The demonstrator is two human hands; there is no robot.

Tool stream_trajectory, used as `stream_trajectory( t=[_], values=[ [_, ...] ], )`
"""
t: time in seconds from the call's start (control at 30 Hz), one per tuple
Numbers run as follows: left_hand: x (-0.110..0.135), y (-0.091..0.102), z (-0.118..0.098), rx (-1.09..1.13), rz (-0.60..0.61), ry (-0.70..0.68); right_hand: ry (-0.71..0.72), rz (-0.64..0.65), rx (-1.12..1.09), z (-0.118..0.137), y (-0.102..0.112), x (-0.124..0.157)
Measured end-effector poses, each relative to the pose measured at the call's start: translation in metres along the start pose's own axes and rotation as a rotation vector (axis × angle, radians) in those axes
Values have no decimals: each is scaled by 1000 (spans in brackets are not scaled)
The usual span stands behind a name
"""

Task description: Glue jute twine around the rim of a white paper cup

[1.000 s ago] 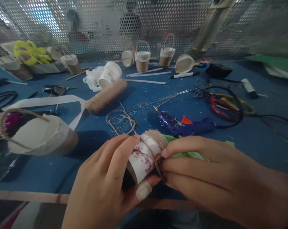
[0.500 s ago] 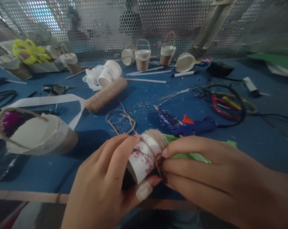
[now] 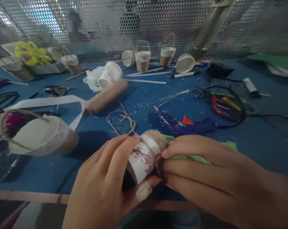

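My left hand (image 3: 110,175) is wrapped round a white paper cup (image 3: 140,162) printed with pink blossom, tilted over the table's near edge. Jute twine (image 3: 147,144) runs across the cup's side, and its far end is covered in twine coils. At the cup's right side, the fingers of my right hand (image 3: 206,171) are pinched on the twine, pressing it against the cup; the fingertips partly hide that spot. Loose loops of twine (image 3: 123,122) lie just beyond the cup. A blue glue gun (image 3: 182,123) with an orange trigger lies behind my right hand.
A twine roll (image 3: 107,95) lies beyond my left hand. A twine-handled basket (image 3: 51,135) lies tipped at left, near white ribbon (image 3: 46,101). Small baskets (image 3: 143,60) stand by the perforated metal screen (image 3: 98,38). Red-handled scissors (image 3: 220,106) and cables lie at right.
Almost nothing differs. Both hands keep their hold on the cup and twine, while the view has shifted very slightly.
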State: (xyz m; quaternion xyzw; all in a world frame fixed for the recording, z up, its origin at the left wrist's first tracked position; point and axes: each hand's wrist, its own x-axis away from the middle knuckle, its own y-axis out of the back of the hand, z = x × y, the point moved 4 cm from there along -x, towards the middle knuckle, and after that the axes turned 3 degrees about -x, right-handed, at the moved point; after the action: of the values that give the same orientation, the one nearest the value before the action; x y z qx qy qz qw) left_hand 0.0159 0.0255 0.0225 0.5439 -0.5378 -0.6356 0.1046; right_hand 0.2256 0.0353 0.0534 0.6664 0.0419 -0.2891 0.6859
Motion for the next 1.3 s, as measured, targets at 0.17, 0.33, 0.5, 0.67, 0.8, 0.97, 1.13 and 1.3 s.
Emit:
stream_trajectory(
  t=[0.17,0.33,0.5,0.67,0.8,0.97,1.13,1.3],
  values=[
    [1,-1,0,15,8,7,23,-46,13,2,3,-1],
    [1,-2,0,17,13,22,6,-79,26,2,5,-3],
    [1,-2,1,8,-2,0,1,-81,21,3,4,-1],
    [-1,0,0,-37,-20,-38,19,-82,9,2,3,1],
    [-4,2,-1,-70,-33,-62,36,-114,4,1,1,2],
    [-2,0,0,-63,-39,-55,35,-111,2,0,-4,2],
    [-3,-1,-1,-62,-30,-47,32,-137,1,2,-4,2],
    [-5,2,-1,-77,-30,-60,31,-142,23,3,-4,2]
  ],
)
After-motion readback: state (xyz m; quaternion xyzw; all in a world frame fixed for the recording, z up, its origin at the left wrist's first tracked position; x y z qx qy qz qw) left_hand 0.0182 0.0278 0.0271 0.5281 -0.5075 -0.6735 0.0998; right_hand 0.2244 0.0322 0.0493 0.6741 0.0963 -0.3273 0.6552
